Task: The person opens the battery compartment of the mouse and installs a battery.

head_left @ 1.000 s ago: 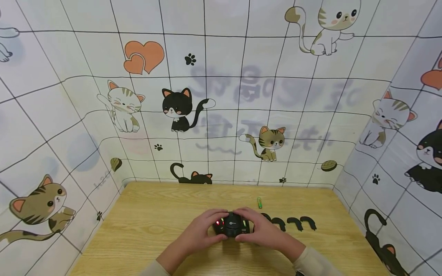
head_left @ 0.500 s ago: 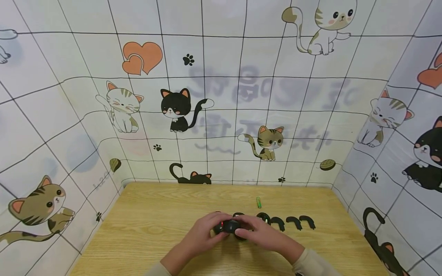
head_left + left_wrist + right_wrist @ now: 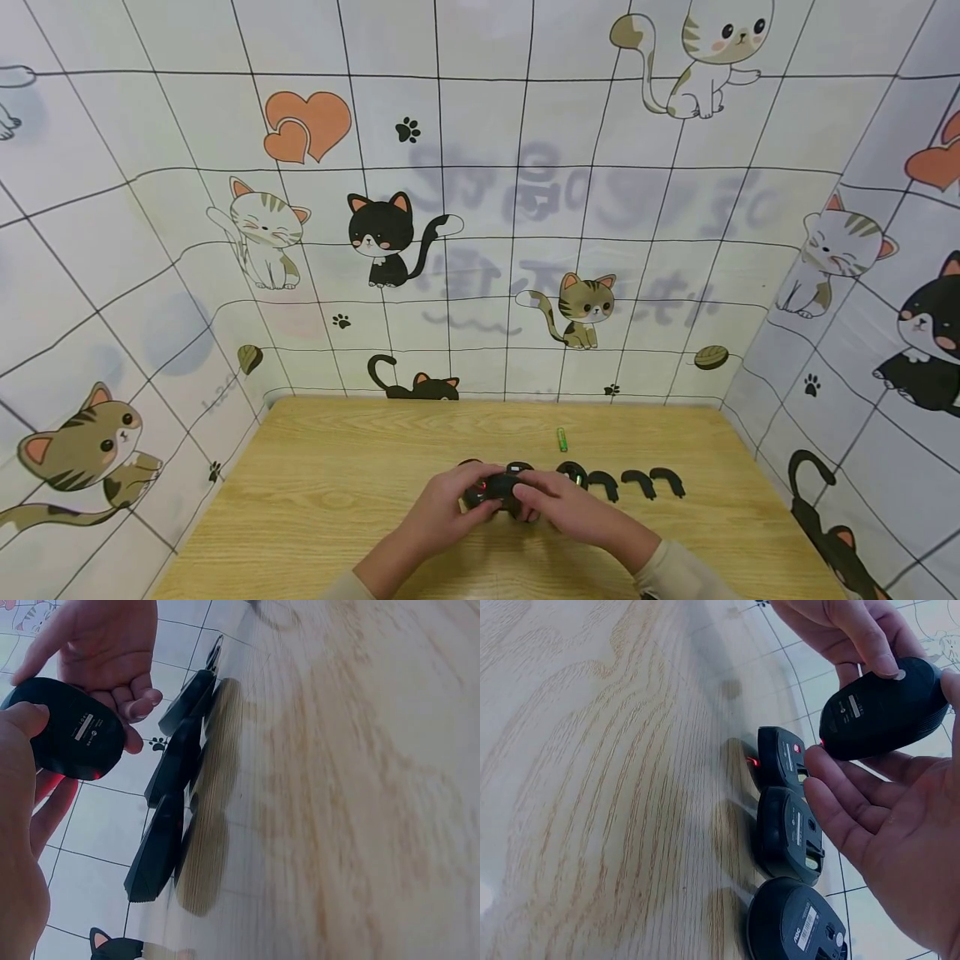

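Observation:
Both hands hold a black computer mouse (image 3: 501,486) up off the table. The left wrist view shows its underside with a white label, the left thumb pressing on it. My left hand (image 3: 442,508) grips the mouse's left end. At the other end, my right hand (image 3: 570,504) has its thumb and index finger at the edge, while its remaining fingers curl loosely below, as the right wrist view shows. A red light glows at the mouse's edge. Behind the hands, several more black mice (image 3: 789,832) lie with their labelled undersides showing, partly hidden in the head view.
To the right lie several curved black covers (image 3: 637,483) in a row beside a mouse (image 3: 572,473). A green battery (image 3: 562,439) rests behind them on the wooden table (image 3: 337,467). Cat-patterned curtain walls (image 3: 480,208) enclose the table's back and sides.
The held mouse has tilted, and its light logo no longer shows to the head camera. The hands have shifted around it, the right fingers drawing in, uncovering the mice behind.

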The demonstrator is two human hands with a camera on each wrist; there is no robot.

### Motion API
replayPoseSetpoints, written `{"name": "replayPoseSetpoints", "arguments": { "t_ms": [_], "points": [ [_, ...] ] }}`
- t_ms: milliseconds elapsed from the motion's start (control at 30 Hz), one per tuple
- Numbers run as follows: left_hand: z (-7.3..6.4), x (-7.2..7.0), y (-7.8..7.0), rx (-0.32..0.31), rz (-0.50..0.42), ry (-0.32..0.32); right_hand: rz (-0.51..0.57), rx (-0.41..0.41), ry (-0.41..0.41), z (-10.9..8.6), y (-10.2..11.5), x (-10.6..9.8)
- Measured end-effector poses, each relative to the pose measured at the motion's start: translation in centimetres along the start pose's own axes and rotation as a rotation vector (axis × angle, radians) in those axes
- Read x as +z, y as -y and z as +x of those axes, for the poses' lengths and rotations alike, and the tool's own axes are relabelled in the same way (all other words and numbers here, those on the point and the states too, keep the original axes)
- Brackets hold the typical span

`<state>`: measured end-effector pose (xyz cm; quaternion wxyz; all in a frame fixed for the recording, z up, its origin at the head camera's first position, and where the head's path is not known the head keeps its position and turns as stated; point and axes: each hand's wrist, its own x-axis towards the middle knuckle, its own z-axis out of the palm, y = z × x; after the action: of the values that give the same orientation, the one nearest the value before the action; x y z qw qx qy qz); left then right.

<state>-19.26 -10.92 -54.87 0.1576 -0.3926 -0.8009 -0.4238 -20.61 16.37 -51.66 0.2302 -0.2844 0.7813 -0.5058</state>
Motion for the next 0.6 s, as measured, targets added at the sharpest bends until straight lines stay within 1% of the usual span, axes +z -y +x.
{"name": "replayPoseSetpoints", "arguments": {
  "t_ms": [233, 333, 467, 600],
  "points": [
    [0.1, 0.1, -0.3, -0.057, -0.083, 0.015, -0.008, -0.056, -0.008, -0.1, 0.2, 0.1],
    [0.1, 0.1, -0.4, -0.086, -0.119, 0.021, -0.033, -0.077, -0.059, 0.0, 0.2, 0.4],
    [0.1, 0.3, -0.3, -0.120, -0.151, 0.019, -0.061, -0.087, -0.149, 0.2, 0.2, 0.9],
    [0.1, 0.4, -0.3, -0.190, -0.194, 0.022, -0.058, -0.117, -0.194, 0.2, 0.1, 1.5]
  ]
}}
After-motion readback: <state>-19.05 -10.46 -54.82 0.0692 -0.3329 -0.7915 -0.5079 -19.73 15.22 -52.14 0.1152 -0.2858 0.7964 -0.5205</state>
